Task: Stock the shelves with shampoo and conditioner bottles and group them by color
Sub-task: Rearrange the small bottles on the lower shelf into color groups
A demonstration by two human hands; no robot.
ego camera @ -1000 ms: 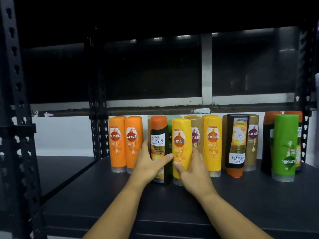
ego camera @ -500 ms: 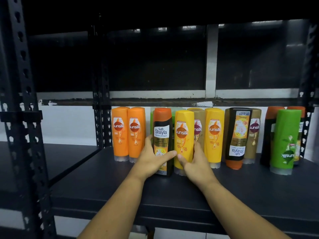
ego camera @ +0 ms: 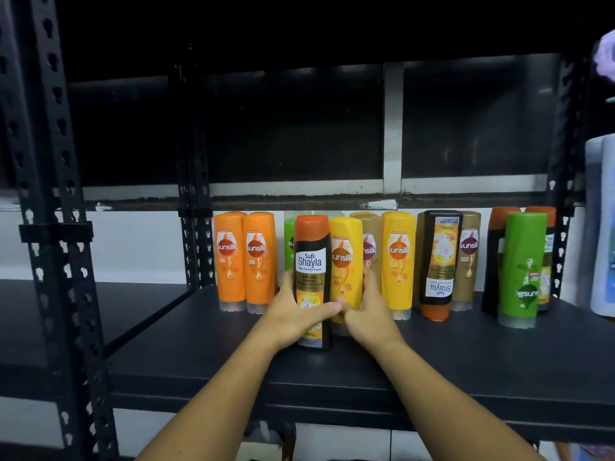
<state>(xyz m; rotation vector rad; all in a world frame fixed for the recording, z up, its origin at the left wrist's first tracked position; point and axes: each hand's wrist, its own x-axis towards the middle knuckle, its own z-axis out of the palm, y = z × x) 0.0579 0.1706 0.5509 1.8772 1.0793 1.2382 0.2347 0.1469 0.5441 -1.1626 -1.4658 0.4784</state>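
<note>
The left thumb [ego camera: 327, 307] lies across the lower front of the black bottle [ego camera: 311, 277], and the other fingers pass round its left side, out of sight; the left hand [ego camera: 293, 316] grips this bottle. The right hand [ego camera: 369, 311] grips the yellow bottle [ego camera: 346, 261] low down, thumb on the front and fingers curled round the right flank. The two thumbs almost meet. Both bottles stand upright, touching side to side, near the middle of the shelf board [ego camera: 432, 361] and nearer than the back row. Both forearms reach in over the near edge and converge toward the bottles. Open board runs along the whole near side of the row. The two orange bottles [ego camera: 244, 261] stand at the far left of the row. To the right stand a second yellow bottle [ego camera: 397, 261], just beside the right hand, then an inverted black bottle [ego camera: 439, 264], a brown bottle [ego camera: 467, 257] and an inverted green bottle [ego camera: 522, 267]. A rear green bottle [ego camera: 289, 241] and a rear brown bottle [ego camera: 369, 241] are mostly hidden behind the held pair. The hands hide the yellow bottle's base, and whether either base clears the board cannot be determined. A pale container [ego camera: 602, 227] is cut off at the right edge. A perforated post [ego camera: 56, 227] bounds the left side.
</note>
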